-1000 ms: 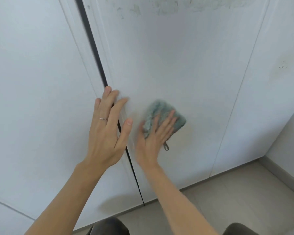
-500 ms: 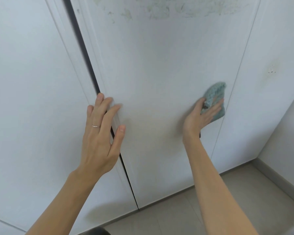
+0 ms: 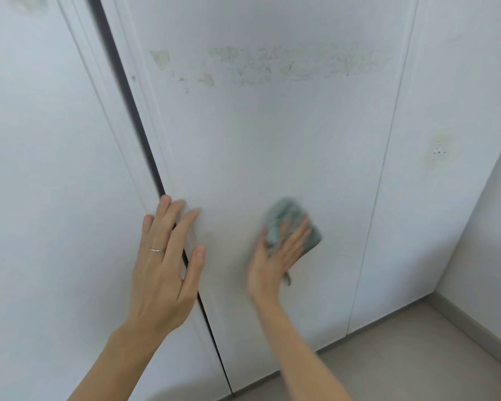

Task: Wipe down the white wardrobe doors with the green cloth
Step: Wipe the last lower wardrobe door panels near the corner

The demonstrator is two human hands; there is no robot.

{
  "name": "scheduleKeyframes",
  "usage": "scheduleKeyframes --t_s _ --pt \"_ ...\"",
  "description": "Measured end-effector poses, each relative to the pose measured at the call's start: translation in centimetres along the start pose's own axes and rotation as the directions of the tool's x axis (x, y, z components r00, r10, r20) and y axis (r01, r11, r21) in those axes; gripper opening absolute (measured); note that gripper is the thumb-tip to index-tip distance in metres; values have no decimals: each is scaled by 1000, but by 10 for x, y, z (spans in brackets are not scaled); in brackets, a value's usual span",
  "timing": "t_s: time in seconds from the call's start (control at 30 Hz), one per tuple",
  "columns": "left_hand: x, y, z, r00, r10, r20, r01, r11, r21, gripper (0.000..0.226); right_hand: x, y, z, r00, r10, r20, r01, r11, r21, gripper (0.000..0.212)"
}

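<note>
My right hand (image 3: 275,256) presses the green cloth (image 3: 289,224) flat against the middle white wardrobe door (image 3: 272,146), low on the panel; both are motion-blurred. A small loop of the cloth hangs below my palm. My left hand (image 3: 165,256), wearing a thin ring, lies flat with fingers spread across the dark gap (image 3: 145,140) between the middle door and the left door (image 3: 47,169). A band of yellowish peeling marks (image 3: 287,66) runs across the upper part of the middle door.
A narrower white panel (image 3: 434,140) to the right carries a small stained spot with dots (image 3: 438,151). A side wall (image 3: 498,241) closes the right corner. Beige floor tiles (image 3: 402,357) lie below the doors.
My right hand with the cloth swept from the door's left side to its right edge, then back toward the middle. The view tilted upward, showing more of the peeling marks. My left hand stayed put.
</note>
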State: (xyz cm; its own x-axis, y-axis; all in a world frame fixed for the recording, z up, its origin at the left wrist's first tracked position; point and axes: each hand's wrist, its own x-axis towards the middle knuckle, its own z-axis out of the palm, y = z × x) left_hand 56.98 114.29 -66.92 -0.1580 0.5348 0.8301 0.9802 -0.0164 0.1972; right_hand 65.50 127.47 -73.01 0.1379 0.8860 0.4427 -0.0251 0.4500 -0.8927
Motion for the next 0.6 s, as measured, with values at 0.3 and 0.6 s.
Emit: scheduleKeyframes --t_s 0.3,0.6 --pt "0 19 18 992 -106 -63 102 993 -63 51 58 42 -34 831 534 -153 -488 834 259 76" --pt "-2 10 14 998 -52 -42 52 998 -19 50 -122 14 18 900 345 268 -375 924 70 79"
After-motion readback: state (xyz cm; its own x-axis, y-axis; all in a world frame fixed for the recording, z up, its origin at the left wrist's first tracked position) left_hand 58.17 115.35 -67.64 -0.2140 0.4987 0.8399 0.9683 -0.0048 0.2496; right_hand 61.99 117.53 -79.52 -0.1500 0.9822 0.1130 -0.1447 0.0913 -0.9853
